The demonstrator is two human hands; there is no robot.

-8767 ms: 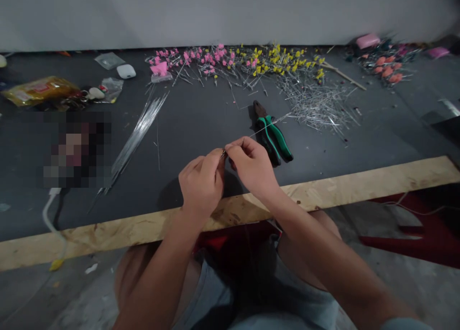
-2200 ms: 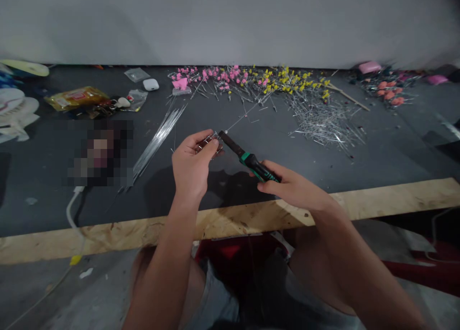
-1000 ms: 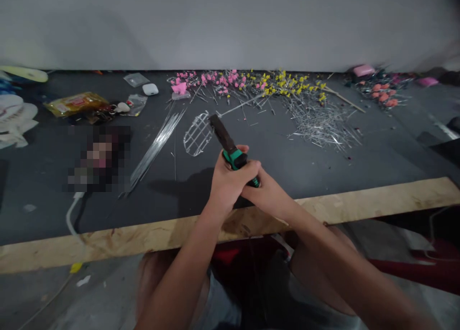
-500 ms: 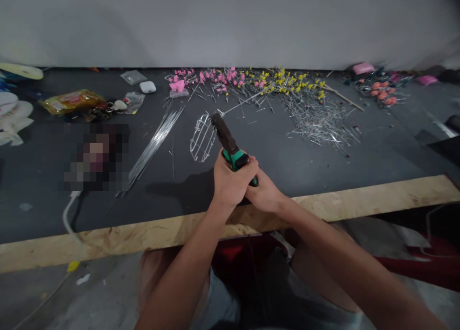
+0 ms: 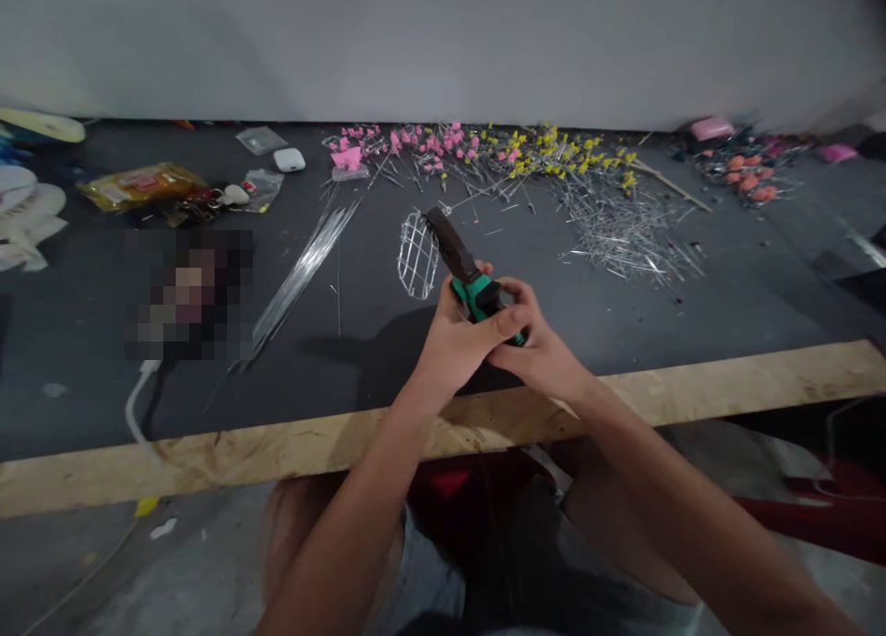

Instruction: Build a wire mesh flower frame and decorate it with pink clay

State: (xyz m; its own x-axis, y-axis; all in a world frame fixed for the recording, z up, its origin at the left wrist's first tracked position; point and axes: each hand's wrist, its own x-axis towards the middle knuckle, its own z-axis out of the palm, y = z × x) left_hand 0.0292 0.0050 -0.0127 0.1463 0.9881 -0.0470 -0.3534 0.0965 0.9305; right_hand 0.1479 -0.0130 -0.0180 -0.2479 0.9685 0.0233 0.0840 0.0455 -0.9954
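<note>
A pair of pliers (image 5: 453,246) with dark jaws and green-and-black handles points up and to the left above the dark tabletop. My left hand (image 5: 460,345) is wrapped around its handles. From the right, my right hand (image 5: 546,348) closes on the lower end of the same handles, with the two hands touching. At the jaws is a small oval silver wire frame (image 5: 418,259) with crossing wires. Its right edge meets the jaws, and whether they bite on it I cannot tell. A thin wire runs from near the jaw tip toward the upper right.
A bundle of straight wires (image 5: 305,269) lies to the left. Behind are pink-tipped wires (image 5: 433,149), yellow-tipped wires (image 5: 554,156) and a heap of bare wire pieces (image 5: 627,234). A blurred-out object (image 5: 190,294) with a white cable is at left. A wooden strip (image 5: 277,447) edges the table.
Both hands, the pliers and the wire frame have shifted right. My right hand's fingers have changed their hold on the handles. The view has also moved slightly.
</note>
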